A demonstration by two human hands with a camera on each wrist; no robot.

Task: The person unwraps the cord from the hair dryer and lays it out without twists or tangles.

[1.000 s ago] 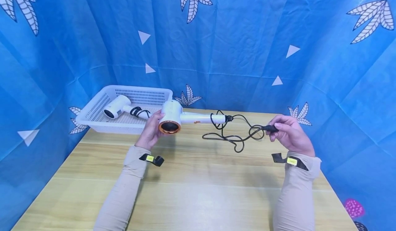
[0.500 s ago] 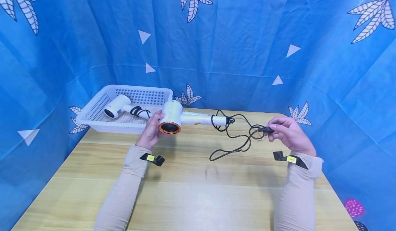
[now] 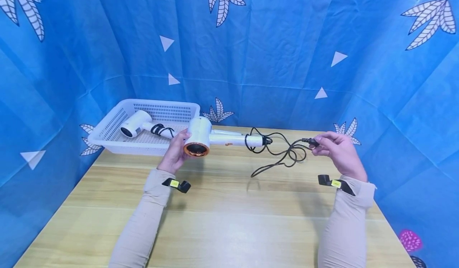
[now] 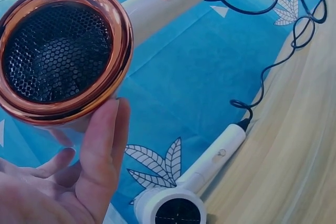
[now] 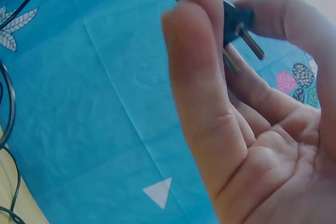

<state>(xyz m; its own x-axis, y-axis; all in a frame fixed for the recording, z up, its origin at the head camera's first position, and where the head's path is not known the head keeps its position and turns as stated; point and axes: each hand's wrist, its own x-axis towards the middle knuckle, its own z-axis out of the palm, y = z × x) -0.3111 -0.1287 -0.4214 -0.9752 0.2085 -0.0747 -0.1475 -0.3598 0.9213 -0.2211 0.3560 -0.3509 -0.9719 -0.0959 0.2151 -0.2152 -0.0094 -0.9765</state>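
A white hair dryer (image 3: 199, 130) with a copper rim round its mesh front is held above the table by its head. My left hand (image 3: 174, 152) grips that head from the left, thumb along its side in the left wrist view. From the handle's end, a black cord (image 3: 274, 164) runs in loose loops to the right. My right hand (image 3: 338, 152) pinches the black two-pin plug (image 5: 231, 24), its metal pins showing in the right wrist view. Behind the held dryer lies a second white hair dryer (image 4: 210, 161), mostly hidden in the head view.
A white perforated basket (image 3: 168, 104) stands at the back left of the wooden table (image 3: 233, 228). Inside it is another white hair dryer (image 3: 138, 122), a black cord wrapped round its handle. A blue patterned curtain (image 3: 279, 52) encloses the table's back and sides.
My right hand has tilted the plug and lifted it slightly. The cord's hanging loop has loosened and shifted to the right. My left hand and the held hair dryer have barely moved.
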